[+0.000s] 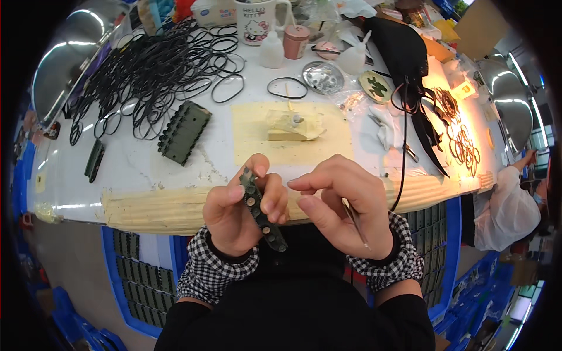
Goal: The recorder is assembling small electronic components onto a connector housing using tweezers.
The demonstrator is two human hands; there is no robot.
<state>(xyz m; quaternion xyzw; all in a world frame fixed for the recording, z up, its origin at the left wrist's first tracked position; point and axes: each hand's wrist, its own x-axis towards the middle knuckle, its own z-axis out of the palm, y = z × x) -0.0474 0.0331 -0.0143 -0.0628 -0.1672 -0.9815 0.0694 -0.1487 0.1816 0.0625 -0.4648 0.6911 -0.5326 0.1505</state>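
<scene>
My left hand [241, 213] is closed round a narrow dark green part [256, 209], which looks like the wheeled side piece of a toy tank. It stands tilted between thumb and fingers, with round copper-coloured spots along its face. Just to its right is my right hand [348, 207], thumb and forefinger a little apart near the part but not touching it. A slim metal tool, apparently tweezers [355, 222], is tucked into that palm under the curled fingers. Beyond the hands, a small yellowish block [295, 126] sits on a taped patch of the table.
Black rubber loops [152, 70] lie heaped at the far left. Nearer are a dark green block of stacked parts [184, 133] and a single green strip [94, 161]. A mug [255, 23], a metal dish [323, 78] and a black bag [401, 47] stand behind. Blue trays [111, 257] flank my lap.
</scene>
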